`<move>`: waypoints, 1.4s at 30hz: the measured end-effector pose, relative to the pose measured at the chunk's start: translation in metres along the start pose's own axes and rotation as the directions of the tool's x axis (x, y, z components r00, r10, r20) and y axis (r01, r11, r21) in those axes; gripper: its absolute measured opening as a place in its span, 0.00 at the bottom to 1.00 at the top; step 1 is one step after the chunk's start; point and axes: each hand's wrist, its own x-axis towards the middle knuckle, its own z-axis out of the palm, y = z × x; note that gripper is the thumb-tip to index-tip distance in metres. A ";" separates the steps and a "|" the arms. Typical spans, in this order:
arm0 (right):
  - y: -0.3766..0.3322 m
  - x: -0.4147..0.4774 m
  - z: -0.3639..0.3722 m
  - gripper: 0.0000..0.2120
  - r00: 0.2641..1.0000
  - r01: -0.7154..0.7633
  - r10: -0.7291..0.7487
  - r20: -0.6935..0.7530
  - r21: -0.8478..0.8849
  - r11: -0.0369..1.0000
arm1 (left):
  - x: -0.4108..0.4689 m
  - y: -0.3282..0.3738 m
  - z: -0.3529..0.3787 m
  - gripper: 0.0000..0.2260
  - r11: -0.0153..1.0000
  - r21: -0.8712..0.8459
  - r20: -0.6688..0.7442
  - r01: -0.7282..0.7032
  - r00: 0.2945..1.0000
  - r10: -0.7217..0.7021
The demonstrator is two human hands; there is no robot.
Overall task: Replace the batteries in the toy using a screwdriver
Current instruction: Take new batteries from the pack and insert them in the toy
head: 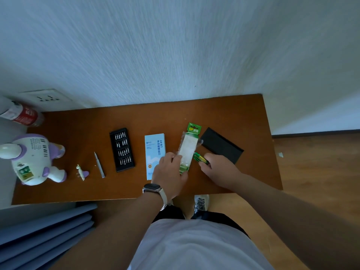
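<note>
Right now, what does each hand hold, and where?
Left hand grips battery pack at its near end; right hand pinches green batteries by one end.

We reach both bare forearms forward, side by side, backs of the hands turned up. Our left hand [170,173] curls thumb and fingers round the near end of the battery pack [186,151]. Our right hand [219,167], just beside it and not touching it, pinches the batteries [200,159] at its fingertips, fingers curled under.
</note>
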 end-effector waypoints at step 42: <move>-0.334 0.001 0.090 0.05 0.968 0.247 -0.216 -0.128 0.324 0.913 | -0.105 -0.207 -0.180 0.14 -0.052 -0.995 0.096 0.081 0.891 -0.444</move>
